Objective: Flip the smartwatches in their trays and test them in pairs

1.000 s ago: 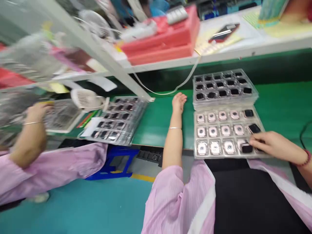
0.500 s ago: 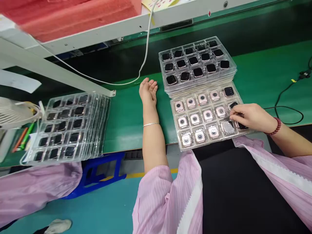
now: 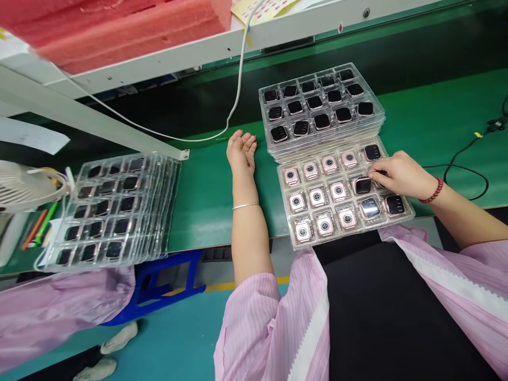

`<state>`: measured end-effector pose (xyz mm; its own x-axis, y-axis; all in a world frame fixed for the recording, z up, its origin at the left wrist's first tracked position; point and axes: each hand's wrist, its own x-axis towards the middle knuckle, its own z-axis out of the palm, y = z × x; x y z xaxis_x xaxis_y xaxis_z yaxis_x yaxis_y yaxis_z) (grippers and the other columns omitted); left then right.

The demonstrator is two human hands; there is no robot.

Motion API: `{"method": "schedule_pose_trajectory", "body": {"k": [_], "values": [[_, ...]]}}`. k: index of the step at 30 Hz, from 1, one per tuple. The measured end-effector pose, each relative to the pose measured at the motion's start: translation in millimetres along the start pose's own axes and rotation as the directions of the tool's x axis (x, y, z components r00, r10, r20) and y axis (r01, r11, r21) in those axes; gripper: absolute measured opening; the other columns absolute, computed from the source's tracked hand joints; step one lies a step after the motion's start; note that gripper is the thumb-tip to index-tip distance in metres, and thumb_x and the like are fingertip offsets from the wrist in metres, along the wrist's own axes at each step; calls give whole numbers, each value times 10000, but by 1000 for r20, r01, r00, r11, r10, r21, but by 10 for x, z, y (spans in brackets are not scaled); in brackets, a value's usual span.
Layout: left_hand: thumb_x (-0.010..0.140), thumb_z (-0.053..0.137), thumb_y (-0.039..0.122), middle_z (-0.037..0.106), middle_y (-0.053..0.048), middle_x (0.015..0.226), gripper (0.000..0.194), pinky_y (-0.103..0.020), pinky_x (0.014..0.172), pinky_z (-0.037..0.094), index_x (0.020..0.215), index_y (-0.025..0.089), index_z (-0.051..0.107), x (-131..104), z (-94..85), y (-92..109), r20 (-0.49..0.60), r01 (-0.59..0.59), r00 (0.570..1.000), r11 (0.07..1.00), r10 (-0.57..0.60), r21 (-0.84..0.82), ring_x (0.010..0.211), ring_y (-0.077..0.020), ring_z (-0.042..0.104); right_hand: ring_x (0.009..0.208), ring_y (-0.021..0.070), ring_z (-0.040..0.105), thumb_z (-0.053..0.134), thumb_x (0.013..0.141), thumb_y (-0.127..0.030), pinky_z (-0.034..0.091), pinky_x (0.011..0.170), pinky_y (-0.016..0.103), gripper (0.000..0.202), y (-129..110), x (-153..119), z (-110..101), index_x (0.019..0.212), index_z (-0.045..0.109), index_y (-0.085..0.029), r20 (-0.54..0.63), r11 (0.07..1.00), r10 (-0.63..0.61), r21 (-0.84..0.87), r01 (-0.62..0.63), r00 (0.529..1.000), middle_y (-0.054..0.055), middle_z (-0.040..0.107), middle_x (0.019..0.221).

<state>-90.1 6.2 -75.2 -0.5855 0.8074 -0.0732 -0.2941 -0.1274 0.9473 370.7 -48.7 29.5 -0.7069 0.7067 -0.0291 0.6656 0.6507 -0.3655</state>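
My right hand (image 3: pixel 397 173) is over the right part of the near tray (image 3: pixel 289 222), its thumb and fingertips pinched at the edge of a dark-faced watch (image 3: pixel 362 186) in the middle row. Several watches at the tray's left lie with round sensor backs up, such as a pink-rimmed one (image 3: pixel 303 230); those at the right show dark screens. Palm up and fingers loosely curled, my left hand (image 3: pixel 242 153) rests on the green bench (image 3: pixel 206 201) and holds nothing. Behind the near tray stands a stack of clear trays (image 3: pixel 325 138) with dark-faced watches.
Another stack of clear trays (image 3: pixel 154 211) stands at the left, beside a white fan (image 3: pixel 24 185) and green and orange pens (image 3: pixel 46 222). A white cable (image 3: pixel 238 84) hangs from the shelf. A black cable (image 3: pixel 456 153) lies at the right. Another person's pink sleeve (image 3: pixel 71 307) shows lower left.
My right hand has moved left. The middle-row watch beside its fingertips now shows a dark screen instead of its sensor back. My left hand has stayed in place.
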Motion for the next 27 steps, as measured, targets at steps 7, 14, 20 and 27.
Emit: {"method": "schedule_pose_trajectory", "body": {"k": [7, 14, 20, 27], "values": [[970, 472, 288, 666, -122, 1267, 293, -299, 1104, 448, 1217, 182, 587, 4, -71, 71, 1, 90, 996, 982, -91, -166, 1250, -158, 622, 624, 166, 582, 427, 968, -434, 338, 744, 340, 384, -21, 22, -57, 747, 645, -208, 64, 997, 16, 69, -21, 998, 20, 732, 780], [1001, 324, 277, 638, -82, 1357, 316, -225, 1069, 457, 1119, 208, 610, -26, -206, 177, 59, 128, 992, 927, -115, -351, 1384, -119, 505, 604, 167, 585, 489, 947, -423, 351, 763, 346, 327, -17, 33, -1, 762, 660, -213, 35, 994, 11, 105, -14, 999, 5, 720, 730], [1006, 325, 291, 667, -73, 1309, 307, -229, 1044, 473, 1002, 216, 622, -9, -222, 168, 50, 136, 991, 925, -126, -355, 1366, -121, 524, 778, 232, 646, 486, 944, -304, 324, 856, 407, 246, 19, 199, 143, 841, 684, -202, -215, 998, 26, -42, -36, 976, 59, 745, 873], [1008, 306, 296, 728, -47, 1154, 334, -189, 951, 511, 944, 238, 628, 27, -271, 149, 106, 161, 986, 886, -127, -436, 1262, -92, 603, 836, 257, 649, 505, 927, -293, 376, 786, 388, 240, 120, 458, 63, 816, 694, -197, -199, 1000, 10, -14, -13, 980, 80, 716, 876]]}}
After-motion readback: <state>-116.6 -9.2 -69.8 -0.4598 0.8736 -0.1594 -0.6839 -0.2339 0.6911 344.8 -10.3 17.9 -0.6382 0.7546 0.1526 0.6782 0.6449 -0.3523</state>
